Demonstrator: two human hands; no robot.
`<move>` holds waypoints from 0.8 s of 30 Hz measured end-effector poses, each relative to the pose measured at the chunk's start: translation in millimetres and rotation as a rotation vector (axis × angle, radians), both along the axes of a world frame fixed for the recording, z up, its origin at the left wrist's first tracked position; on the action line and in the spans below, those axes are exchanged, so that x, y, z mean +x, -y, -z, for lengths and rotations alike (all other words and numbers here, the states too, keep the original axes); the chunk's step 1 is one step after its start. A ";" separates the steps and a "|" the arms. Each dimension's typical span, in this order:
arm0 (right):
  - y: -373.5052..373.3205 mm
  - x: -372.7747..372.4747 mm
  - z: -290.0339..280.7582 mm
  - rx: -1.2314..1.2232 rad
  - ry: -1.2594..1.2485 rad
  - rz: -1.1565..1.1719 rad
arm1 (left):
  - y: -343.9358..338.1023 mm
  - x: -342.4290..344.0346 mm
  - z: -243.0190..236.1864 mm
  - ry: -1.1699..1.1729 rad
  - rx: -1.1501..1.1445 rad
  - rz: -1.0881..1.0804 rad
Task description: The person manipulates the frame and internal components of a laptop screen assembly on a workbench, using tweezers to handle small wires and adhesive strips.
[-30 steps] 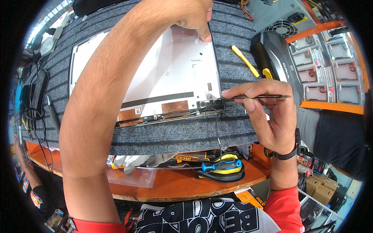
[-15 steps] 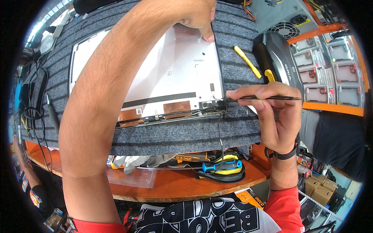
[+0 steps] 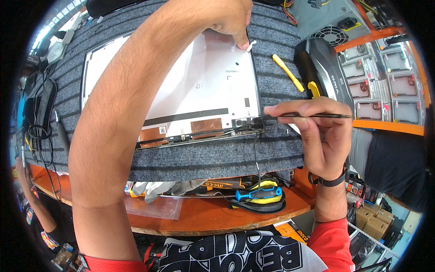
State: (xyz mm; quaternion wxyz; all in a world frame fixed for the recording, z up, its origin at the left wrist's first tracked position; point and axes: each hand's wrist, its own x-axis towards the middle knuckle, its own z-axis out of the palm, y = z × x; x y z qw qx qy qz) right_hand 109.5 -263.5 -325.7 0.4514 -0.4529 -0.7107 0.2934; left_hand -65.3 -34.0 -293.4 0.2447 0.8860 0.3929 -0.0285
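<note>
A laptop display lid cover (image 3: 204, 99) lies with its silver-white inner face up, dark strips and copper patches along its near edge. My left arm crosses above it, hiding much of its left part. My left hand (image 3: 231, 20) is at the far right edge, closed with a fingertip against a small white strip (image 3: 252, 44) that sticks up there; its other fingers are partly hidden. My right hand (image 3: 324, 131) pinches dark slim tweezers (image 3: 324, 115). Their tips point left at the hinge (image 3: 247, 122) on the near right corner; whether they touch it is hard to see.
The cover rests on a grey striped mat (image 3: 204, 158). A yellow pry tool (image 3: 288, 73) and a black box-like case (image 3: 324, 68) are right. A blue-handled screwdriver (image 3: 258, 194) lies on the orange shelf (image 3: 199, 222) below. Cables (image 3: 43, 131) and another person's arm (image 3: 36, 199) show left.
A white strip now shows at my left fingertip on the cover's edge, where none was visible before. My right hand and the tweezers have hardly moved.
</note>
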 end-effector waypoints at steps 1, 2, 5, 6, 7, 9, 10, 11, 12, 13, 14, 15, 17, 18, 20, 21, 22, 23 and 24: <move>-0.1 0.8 -5.1 -0.001 -0.028 0.019 | -0.6 0.5 0.1 0.011 -0.007 0.001; 0.2 1.6 -10.0 -0.001 -0.056 0.038 | -1.1 1.0 0.4 0.023 -0.013 0.003; -4.0 0.7 -31.1 -0.029 0.041 0.176 | 0.2 -3.2 -3.3 0.033 0.016 -0.009; -4.8 0.0 -33.7 -0.067 0.113 0.250 | 0.0 -0.8 3.9 0.045 0.024 -0.001; -9.0 -2.4 -44.4 -0.142 0.348 0.252 | 2.2 -4.4 8.9 0.059 0.055 -0.052; -15.2 -5.0 -45.3 -0.216 0.705 0.304 | 9.4 -4.6 21.9 0.098 0.113 -0.139; -16.9 -1.7 -37.6 -0.081 0.842 0.295 | 10.6 -0.8 23.1 0.086 0.134 -0.154; -17.9 0.7 -35.1 -0.073 0.953 0.307 | 11.5 3.8 24.3 0.073 0.154 -0.169; -19.8 1.8 -33.3 -0.065 1.059 0.310 | 12.7 4.3 24.3 0.053 0.173 -0.191; -22.4 2.9 -31.9 -0.061 1.108 0.289 | 9.3 0.7 23.4 0.100 0.100 -0.179; -25.6 4.0 -30.7 -0.057 1.157 0.267 | 8.0 0.8 23.2 0.060 0.107 -0.184; -28.7 4.3 -30.6 -0.053 1.205 0.245 | 10.9 2.5 18.1 0.019 0.116 -0.188; -41.7 -0.6 -38.4 0.032 1.136 0.236 | 12.6 0.7 14.2 -0.034 0.132 -0.201; -50.9 -2.6 -39.9 0.071 1.103 0.232 | 12.3 -0.3 15.4 -0.043 0.137 -0.206; -82.9 5.7 -33.7 0.171 0.958 0.166 | 12.0 5.0 18.0 -0.036 0.142 -0.187; -101.8 12.3 -24.3 0.230 0.902 0.124 | 11.3 5.9 18.5 -0.034 0.146 -0.178; -116.1 15.6 -19.9 0.295 0.845 0.079 | 11.3 4.6 16.2 -0.032 0.154 -0.175; -125.4 17.2 -19.3 0.293 0.836 0.064 | 11.8 5.3 14.6 -0.044 0.167 -0.185; -133.5 17.8 -15.7 0.286 0.825 0.046 | 12.3 6.8 17.4 -0.058 0.174 -0.196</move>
